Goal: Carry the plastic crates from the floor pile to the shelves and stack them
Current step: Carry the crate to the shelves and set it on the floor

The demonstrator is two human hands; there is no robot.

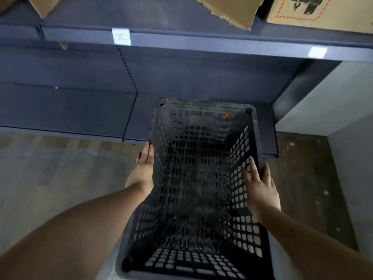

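Two hands on one black crate [193, 178], held open side up between them as I face the shelves. My left hand [144, 168] lies flat along the outside of its left wall, fingers straight, pressing inward. My right hand [260, 186] grasps the right wall, fingers draped over the rim into the mesh and thumb outside. The crate's long axis runs straight ahead from my hands, its far end already over the bottom shelf [80, 110], its near end by my body. Both hands sit about midway along it, equally near. Sliding it forward looks like what remains. Cardboard boxes [321, 11] sit on the shelf above.
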